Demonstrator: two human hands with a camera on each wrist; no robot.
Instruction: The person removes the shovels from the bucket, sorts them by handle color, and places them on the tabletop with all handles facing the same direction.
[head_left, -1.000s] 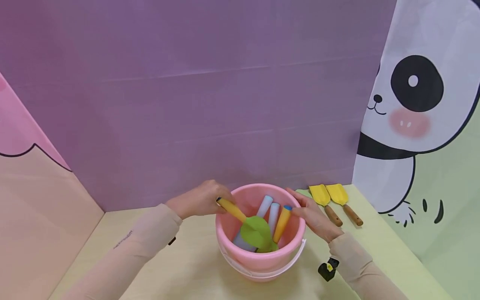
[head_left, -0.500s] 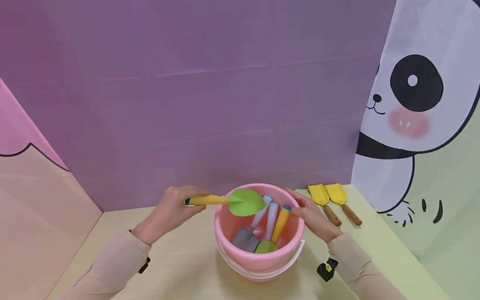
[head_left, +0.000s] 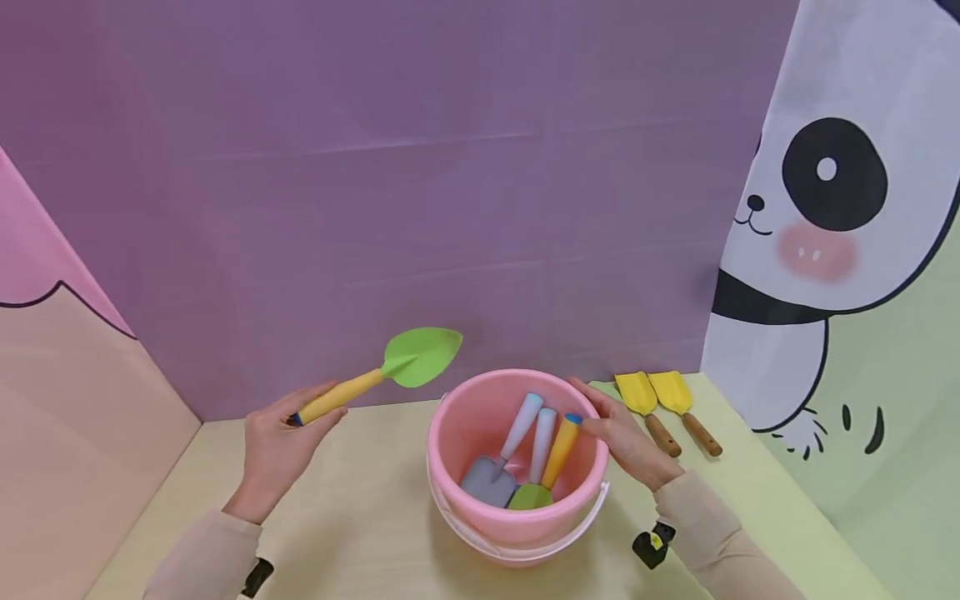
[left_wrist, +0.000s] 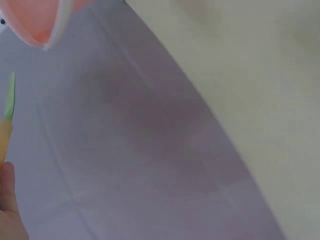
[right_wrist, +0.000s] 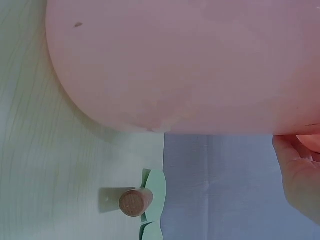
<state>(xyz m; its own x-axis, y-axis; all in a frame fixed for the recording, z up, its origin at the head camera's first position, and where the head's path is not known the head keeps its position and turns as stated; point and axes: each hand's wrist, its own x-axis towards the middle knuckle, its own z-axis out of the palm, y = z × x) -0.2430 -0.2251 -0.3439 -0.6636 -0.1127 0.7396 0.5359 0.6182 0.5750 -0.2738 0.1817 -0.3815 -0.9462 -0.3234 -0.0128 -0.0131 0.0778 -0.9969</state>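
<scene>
My left hand [head_left: 288, 446] holds a garden trowel [head_left: 423, 357] by its yellow handle, up in the air left of the pink bucket [head_left: 517, 527]. The green leaf-shaped blade points right and upward, in front of the purple backdrop. Only the edge of that blade shows in the left wrist view. On the bucket's right side my right hand [head_left: 626, 437] grips the rim, its thumb over the edge. Inside the bucket stand a grey trowel [head_left: 489, 483] with a pale handle, a second pale handle [head_left: 543, 446] and a yellow-handled green trowel [head_left: 561, 452].
Two yellow shovels [head_left: 672, 392] with wooden handles lie on the table at the back right, beside a pale green piece [head_left: 606, 387]. The bucket's white carrying handle [head_left: 525, 552] hangs down in front. Purple cloth [head_left: 375, 208] closes off the back; a panda print is at right.
My left hand has lifted the green trowel out of the bucket and carried it left, its blade swinging from downward to up and right. My right hand has stayed on the rim.
</scene>
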